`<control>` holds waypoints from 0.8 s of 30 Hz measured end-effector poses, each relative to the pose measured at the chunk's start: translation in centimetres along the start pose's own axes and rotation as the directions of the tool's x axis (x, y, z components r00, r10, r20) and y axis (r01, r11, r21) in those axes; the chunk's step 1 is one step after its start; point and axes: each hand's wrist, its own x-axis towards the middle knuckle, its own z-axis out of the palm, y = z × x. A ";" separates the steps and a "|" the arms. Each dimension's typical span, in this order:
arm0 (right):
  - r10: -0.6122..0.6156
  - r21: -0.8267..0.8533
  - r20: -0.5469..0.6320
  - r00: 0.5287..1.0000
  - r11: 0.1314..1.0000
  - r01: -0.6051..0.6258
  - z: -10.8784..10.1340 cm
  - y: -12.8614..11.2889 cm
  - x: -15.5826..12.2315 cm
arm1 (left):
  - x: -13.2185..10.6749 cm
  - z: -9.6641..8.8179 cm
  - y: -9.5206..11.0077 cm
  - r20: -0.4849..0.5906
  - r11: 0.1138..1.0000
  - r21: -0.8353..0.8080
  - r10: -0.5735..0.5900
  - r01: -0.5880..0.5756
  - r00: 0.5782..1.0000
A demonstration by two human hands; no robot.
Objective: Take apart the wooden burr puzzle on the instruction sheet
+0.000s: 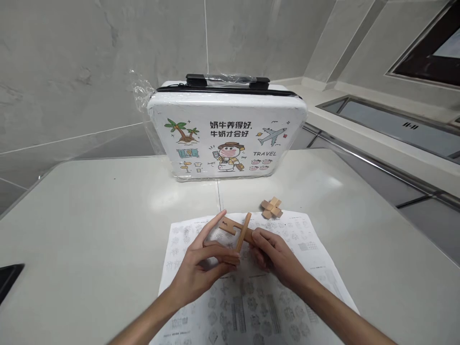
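Note:
My left hand (206, 263) pinches the lower end of a narrow wooden puzzle piece (244, 232), its index finger stretched up along the side. In my right hand (275, 254) is the right end of a flat notched wooden puzzle piece (227, 225), which has a slot and a small dark mark near its left end. The two pieces cross each other above the paper; I cannot tell how deeply they are fitted together. Under both hands lies a printed instruction sheet (194, 297) with small grey diagrams.
An assembled wooden burr puzzle (272, 208) sits at the sheet's upper right edge. Behind it stands a white cartoon-printed case (226, 110) in clear plastic, against the grey wall. The corner of a dark object (10, 278) shows at the table's left edge.

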 end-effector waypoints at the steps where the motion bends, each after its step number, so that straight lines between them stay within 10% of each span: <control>1: -0.002 0.023 -0.001 1.000 1.000 0.002 -0.1 0.1 0.1 | 0.1 -0.3 0.0 -0.020 1.000 0.017 0.001 -0.001 1.000; 12: 0.020 -0.004 -0.012 1.000 1.000 -0.020 -0.1 0.0 0.0 | 2.3 -6.2 -0.6 -0.264 0.870 0.480 0.019 0.115 0.964; 24: 0.034 -0.055 0.013 0.999 0.998 -0.034 -0.1 -0.2 -0.1 | 2.7 -8.9 -1.4 -0.235 0.637 0.760 0.079 0.132 0.969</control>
